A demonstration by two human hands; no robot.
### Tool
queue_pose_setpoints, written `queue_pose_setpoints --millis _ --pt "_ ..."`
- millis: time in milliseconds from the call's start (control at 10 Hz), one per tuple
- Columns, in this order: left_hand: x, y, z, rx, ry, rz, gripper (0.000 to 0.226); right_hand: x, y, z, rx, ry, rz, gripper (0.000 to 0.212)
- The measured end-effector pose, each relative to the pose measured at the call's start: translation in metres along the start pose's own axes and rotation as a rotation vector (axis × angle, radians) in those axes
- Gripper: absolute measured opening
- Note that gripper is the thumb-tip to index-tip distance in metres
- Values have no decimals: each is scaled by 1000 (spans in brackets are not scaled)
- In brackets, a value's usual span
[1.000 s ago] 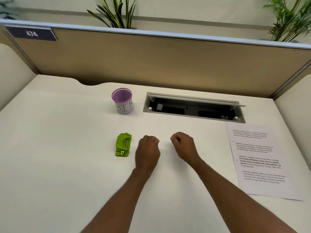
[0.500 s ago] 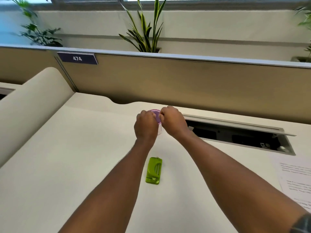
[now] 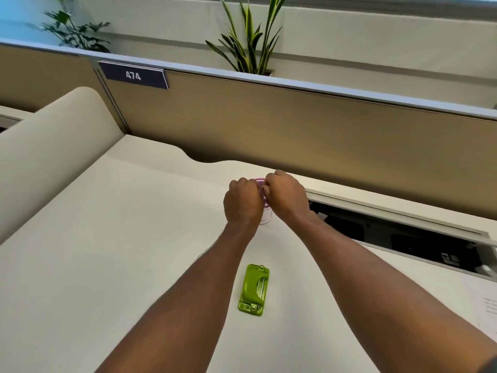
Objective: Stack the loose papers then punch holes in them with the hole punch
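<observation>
Reaching forward over the tabletop, we have both hands at a small cup with a purple rim. Our left hand sits curled against the cup's left side, fingers clenched, though we cannot tell whether they actually grip it. Our right hand is bunched just beside it over the rim, fingers pinched together; what they pinch, if anything, is hidden. Below both hands, between our forearms and well apart from the fingers, lies the green hole punch, untouched. Far right of the right hand, only a corner of the printed papers shows at the frame edge. We judge stacking has not begun. To do it well, we should gather those sheets first, square their edges on the tabletop, then slide the aligned edge fully into the hole punch.
</observation>
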State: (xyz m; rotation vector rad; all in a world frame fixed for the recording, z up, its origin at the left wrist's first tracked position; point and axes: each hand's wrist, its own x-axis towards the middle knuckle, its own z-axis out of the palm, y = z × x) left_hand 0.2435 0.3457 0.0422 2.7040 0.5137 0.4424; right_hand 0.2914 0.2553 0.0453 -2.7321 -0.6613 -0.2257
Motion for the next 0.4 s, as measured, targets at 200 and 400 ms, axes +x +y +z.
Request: queue_pose_setpoints --millis 200,400 --pt "-3 -6 1 -4 -10 13 20 -2 1 2 -92 15 -26 11" --pt "-2 -8 0 56 -9 147 26 -7 -4 -5 -101 -8 -44 16"
